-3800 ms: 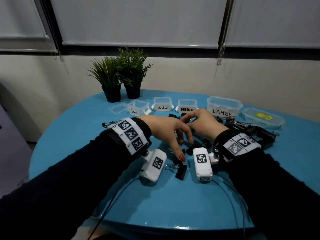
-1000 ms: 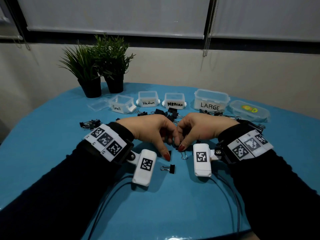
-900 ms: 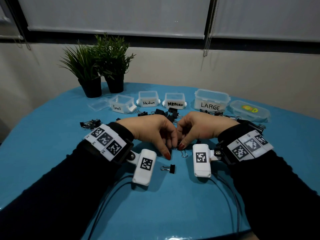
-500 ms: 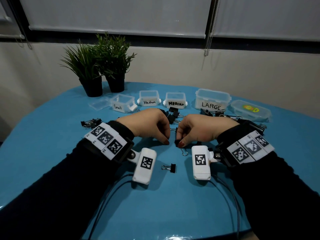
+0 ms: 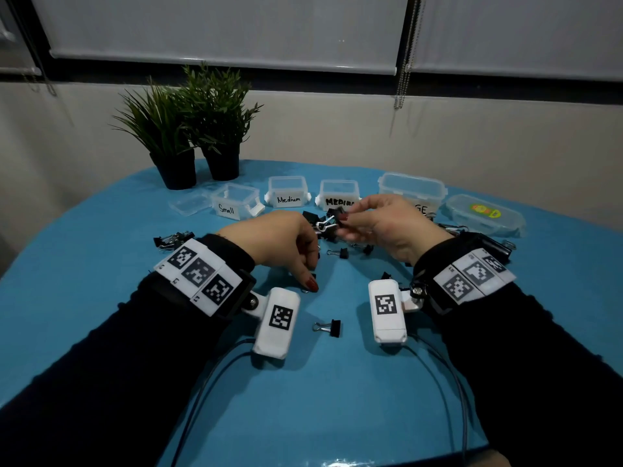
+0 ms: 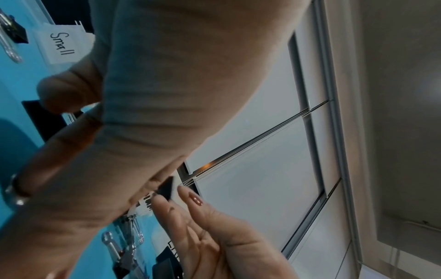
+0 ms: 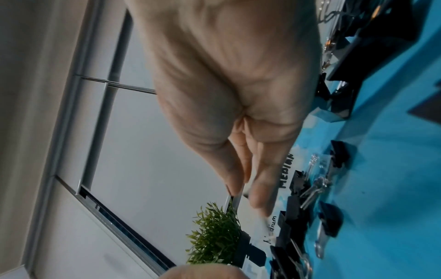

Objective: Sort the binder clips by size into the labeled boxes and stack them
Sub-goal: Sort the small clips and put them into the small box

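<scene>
My right hand [image 5: 344, 220] is raised above the table [image 5: 320, 392] in front of the second "MEDIUM" box [image 5: 338, 193]. It pinches a black binder clip [image 5: 337, 213] whose silver handles point left; the left wrist view shows that clip [image 6: 167, 188] between its fingertips. My left hand [image 5: 312, 278] stays low, fingers curled, thumb tip down on the cloth. It pinches a small binder clip [image 5: 309, 287], mostly hidden under the thumb. The "Small" box [image 5: 236, 206], "Medium" box [image 5: 288, 193] and "LARGE" box [image 5: 411, 188] stand in a row behind.
Loose clips lie near my wrists [image 5: 332, 327], between the hands [image 5: 339, 253], in a pile at the left [image 5: 173, 238] and as large ones at the right [image 5: 490, 246]. A loose lid [image 5: 189, 203], a lidded container [image 5: 483, 214] and two potted plants [image 5: 199, 129] stand at the back.
My right hand has lifted off the table and moved away towards the boxes with a clip. The two hands have parted, and my left thumb has dropped to the cloth.
</scene>
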### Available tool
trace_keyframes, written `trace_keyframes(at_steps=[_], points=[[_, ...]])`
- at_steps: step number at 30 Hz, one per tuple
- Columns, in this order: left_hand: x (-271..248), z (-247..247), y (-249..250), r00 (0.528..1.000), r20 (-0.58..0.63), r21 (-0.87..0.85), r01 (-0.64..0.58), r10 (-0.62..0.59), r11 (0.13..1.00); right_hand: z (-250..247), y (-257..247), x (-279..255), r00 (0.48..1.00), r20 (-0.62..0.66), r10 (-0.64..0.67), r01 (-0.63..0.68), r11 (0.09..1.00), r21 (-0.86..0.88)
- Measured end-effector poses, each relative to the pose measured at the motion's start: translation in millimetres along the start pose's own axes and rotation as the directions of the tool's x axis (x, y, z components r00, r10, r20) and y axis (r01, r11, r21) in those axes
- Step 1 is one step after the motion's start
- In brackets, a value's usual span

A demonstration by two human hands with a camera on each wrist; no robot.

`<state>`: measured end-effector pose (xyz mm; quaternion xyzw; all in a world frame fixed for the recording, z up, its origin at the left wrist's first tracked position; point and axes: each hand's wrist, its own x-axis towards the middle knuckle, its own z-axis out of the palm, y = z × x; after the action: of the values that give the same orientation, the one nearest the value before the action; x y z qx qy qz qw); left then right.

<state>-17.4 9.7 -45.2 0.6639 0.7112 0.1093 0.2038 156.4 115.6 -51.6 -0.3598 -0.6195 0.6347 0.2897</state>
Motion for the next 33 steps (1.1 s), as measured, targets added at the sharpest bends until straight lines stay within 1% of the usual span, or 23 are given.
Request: trace_keyframes(at_steps=[1, 2, 3, 4, 5, 6, 7, 8, 9, 10, 13, 16, 19, 22, 24, 28, 30, 32, 33], points=[[-1, 0, 0, 1.0, -0.006, 0.018, 0.02, -0.02, 1.0, 2, 0, 1, 1.0, 0.004, 0.0, 0.0, 0.997, 0.081], [-2, 0, 1, 0.999, -0.01, 0.024, 0.036, -0.036, 0.999, 2, 1, 2, 1.0, 0.005, -0.011, 0.011, 0.994, 0.105], [-3, -1, 1, 0.999, -0.011, 0.023, 0.051, -0.051, 0.998, 1, 1, 4, 0.999, -0.008, -0.031, 0.031, 0.997, 0.069], [-3, -1, 3, 0.998, -0.011, 0.022, 0.062, -0.062, 0.998, 0, 1, 4, 0.997, -0.041, -0.062, 0.061, 0.998, -0.031], [-4, -2, 4, 0.998, -0.008, 0.023, 0.069, -0.069, 0.997, -3, 1, 5, 0.992, -0.08, -0.101, 0.086, 0.98, -0.177], [-4, -2, 4, 0.997, -0.006, 0.028, 0.072, -0.072, 0.997, -7, 2, 5, 0.984, -0.116, -0.137, 0.09, 0.937, -0.336], [-5, -2, 5, 0.997, -0.004, 0.034, 0.074, -0.074, 0.997, -12, 2, 5, 0.976, -0.143, -0.162, 0.075, 0.875, -0.478], [-5, -3, 6, 0.997, 0.001, 0.039, 0.076, -0.076, 0.996, -15, 2, 6, 0.972, -0.159, -0.17, 0.047, 0.811, -0.583], [-5, -3, 7, 0.997, 0.007, 0.043, 0.077, -0.077, 0.996, -17, 2, 5, 0.973, -0.164, -0.163, 0.018, 0.761, -0.648], [-6, -3, 7, 0.997, 0.013, 0.046, 0.073, -0.073, 0.996, -18, 1, 5, 0.976, -0.161, -0.146, -0.004, 0.73, -0.683], [-7, -3, 10, 0.999, 0.022, 0.041, 0.039, -0.04, 0.998, -17, 1, 2, 0.987, -0.149, -0.059, -0.067, 0.691, -0.72], [-9, -3, 12, 1.0, 0.027, 0.024, 0.015, -0.016, 1.0, -14, 3, 1, 0.99, -0.139, 0.012, -0.109, 0.688, -0.718], [-10, -3, 14, 0.999, 0.044, -0.003, -0.01, 0.01, 1.0, -13, 5, 2, 0.991, -0.127, 0.034, -0.116, 0.684, -0.72], [-8, -1, 12, 0.997, 0.056, -0.083, -0.038, 0.043, 0.996, -13, 5, 3, 0.993, -0.108, 0.048, -0.113, 0.67, -0.734], [-8, -1, 11, 0.996, 0.074, -0.107, -0.042, 0.05, 0.993, -12, 6, 2, 0.994, -0.091, 0.066, -0.112, 0.665, -0.739], [-7, -1, 10, 0.99, 0.115, -0.147, -0.064, 0.081, 0.987, -13, 6, 0, 0.99, -0.049, 0.131, -0.126, 0.679, -0.724], [-8, -1, 12, 0.984, 0.147, -0.22, -0.07, 0.104, 0.973, -17, 3, -5, 0.99, -0.022, 0.138, -0.112, 0.69, -0.715], [-10, -1, 14, 0.976, 0.187, -0.288, -0.058, 0.115, 0.956, -25, -1, -10, 0.991, 0.015, 0.135, -0.088, 0.725, -0.684], [-11, -1, 15, 0.973, 0.199, -0.287, -0.056, 0.116, 0.956, -29, -3, -12, 0.99, 0.04, 0.135, -0.075, 0.749, -0.658]])
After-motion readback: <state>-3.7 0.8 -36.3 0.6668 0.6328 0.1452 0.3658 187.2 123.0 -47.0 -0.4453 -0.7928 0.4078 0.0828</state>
